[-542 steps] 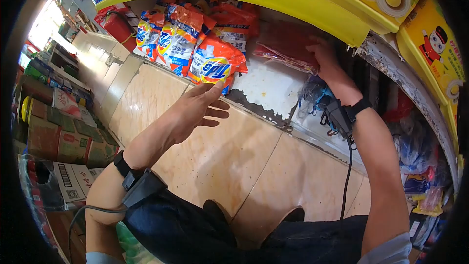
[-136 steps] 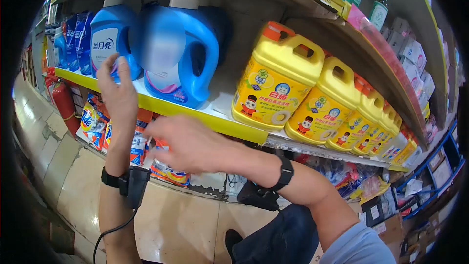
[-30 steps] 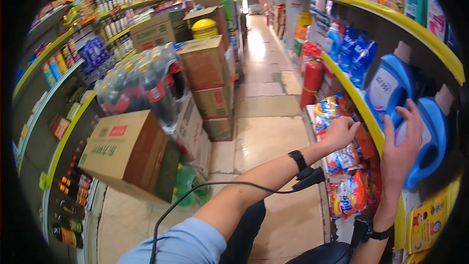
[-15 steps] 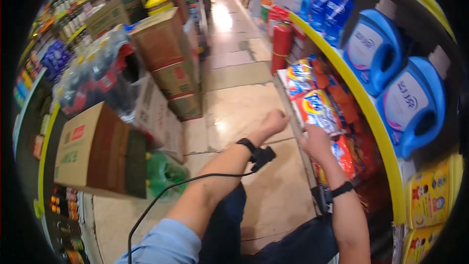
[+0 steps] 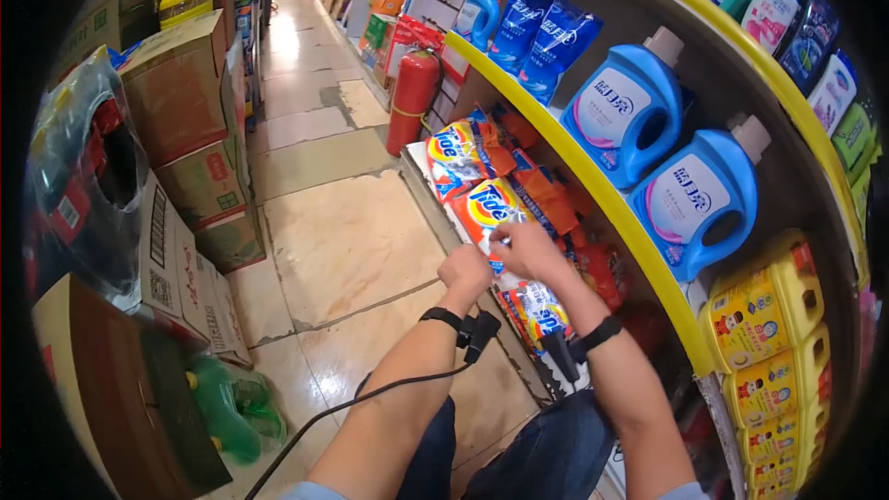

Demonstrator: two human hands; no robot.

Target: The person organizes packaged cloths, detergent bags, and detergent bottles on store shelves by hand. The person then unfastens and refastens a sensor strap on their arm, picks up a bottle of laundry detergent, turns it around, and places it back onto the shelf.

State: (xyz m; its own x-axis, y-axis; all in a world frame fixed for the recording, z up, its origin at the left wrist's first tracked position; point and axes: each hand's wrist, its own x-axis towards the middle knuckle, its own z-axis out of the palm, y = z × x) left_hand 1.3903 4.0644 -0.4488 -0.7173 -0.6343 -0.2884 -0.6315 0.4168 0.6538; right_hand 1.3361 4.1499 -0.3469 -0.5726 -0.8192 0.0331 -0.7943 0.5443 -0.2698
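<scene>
My left hand (image 5: 466, 270) is a closed fist at the front edge of the low shelf, seen from its back; anything inside is hidden. Close to its right, my right hand (image 5: 526, 250) has its fingers curled in over a white and orange Tide bag (image 5: 491, 204); its fingertips are partly hidden and I cannot make out anything between them. Another Tide bag (image 5: 456, 148) lies further back, and one more Tide bag (image 5: 537, 307) is nearer, below my right hand. Orange and red bags (image 5: 546, 194) lie behind them.
Blue detergent bottles (image 5: 616, 111) stand above the yellow shelf edge (image 5: 579, 194), with yellow jugs (image 5: 755, 315) at the right. A red fire extinguisher (image 5: 414, 97) stands past the bags. Cartons (image 5: 176, 93) and green bottles (image 5: 231, 407) are on the left. A cable hangs from my left wrist.
Since half a second ago, the view has turned right, and my hands have come closer together beside the Tide bags. Much earlier, my right hand was on a dark red bundle, now out of view.
</scene>
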